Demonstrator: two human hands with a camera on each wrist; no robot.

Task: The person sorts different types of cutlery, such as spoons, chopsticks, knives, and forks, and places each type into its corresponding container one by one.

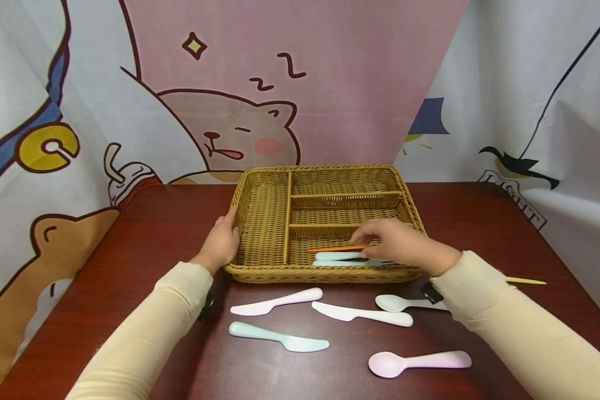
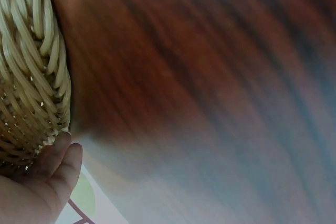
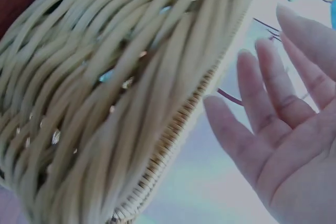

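A woven basket [image 1: 262, 222] with dividers sits in the middle of the table. My left hand [image 1: 221, 241] rests against its left side, and in the left wrist view the fingers [image 2: 67, 166] lie fairly straight beside the weave. Over the front right compartment hovers my right hand [image 1: 395, 241], its fingertips close above an orange utensil [image 1: 330, 249] and two mint-green utensils [image 1: 337, 256]. Their right ends are partly hidden by that hand; one shows fork tines. In the right wrist view the fingers [image 3: 275, 87] are spread and hold nothing, near the basket rim [image 3: 173, 135].
Before the basket lie a pale pink knife [image 1: 275, 301], a white knife [image 1: 360, 314], a mint-green knife [image 1: 280, 336], a white spoon [image 1: 392, 303] and a pink spoon [image 1: 420, 362]. A yellow utensil [image 1: 527, 280] pokes out beyond the right sleeve. A printed curtain [image 1: 360, 83] hangs behind the table.
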